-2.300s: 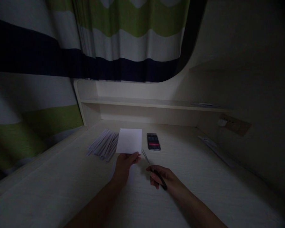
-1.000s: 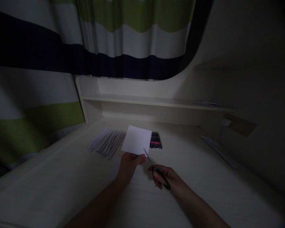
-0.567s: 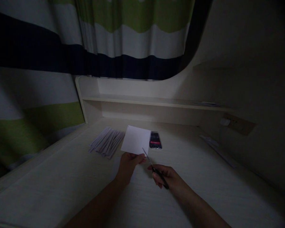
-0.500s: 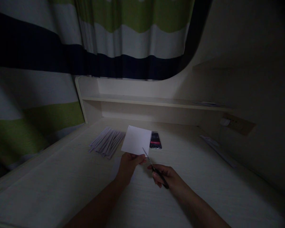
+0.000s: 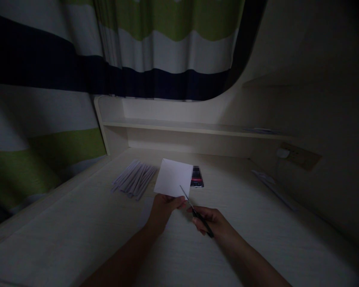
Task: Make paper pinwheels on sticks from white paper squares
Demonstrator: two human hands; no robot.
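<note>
A white square sheet of paper [image 5: 173, 176] is pinched along its near edge by my left hand [image 5: 164, 207], which is closed with the thumb on top. My right hand [image 5: 209, 219] is wrapped round the dark handles of a pair of scissors [image 5: 202, 224]. The thin blades point up and left, with their tip over the paper near its right side. Whether the blades are parted I cannot tell in the dim light. To the left of the paper lies a pile of thin rolled paper sticks [image 5: 135, 179].
A phone [image 5: 197, 177] lies just right of the paper on the white desk [image 5: 236, 191]. A shelf [image 5: 179, 126] runs along the back. Folded paper strips [image 5: 272, 187] lie by the right wall, below a socket plate [image 5: 302, 155]. Striped curtains [image 5: 173, 52] hang behind and at left.
The paper and my left hand have shifted slightly to the right and nearer to me. The scissors have barely moved.
</note>
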